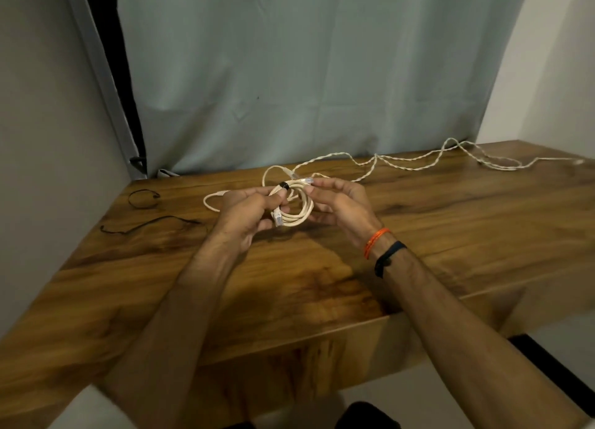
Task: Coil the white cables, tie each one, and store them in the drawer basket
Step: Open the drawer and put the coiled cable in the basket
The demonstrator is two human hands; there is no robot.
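Item: coiled white network cable, being held above the wooden desk between both hands.

Grip: the left hand is curling its fingers round the near-left side of the coil, pinching the bundled turns just below a black tie, probably to stop the loops springing apart while the tie is being secured. One clear plug is hanging free beside the left fingers. The right hand is pinching the other plug end at the top right of the coil, fingers bent, apparently tucking or steadying the loose tail.

Around the coil: behind it, a further white cable loop is lying on the desk, running left. To the right and behind, a twisted white cable is trailing uncoiled towards the far right corner. Well left of the coil, two loose black ties are waiting on the desk.

Obstruction: the loop behind is lying close to the coil; whether it is tangled with it cannot be told. No drawer basket is showing.

Backdrop: pale curtain.
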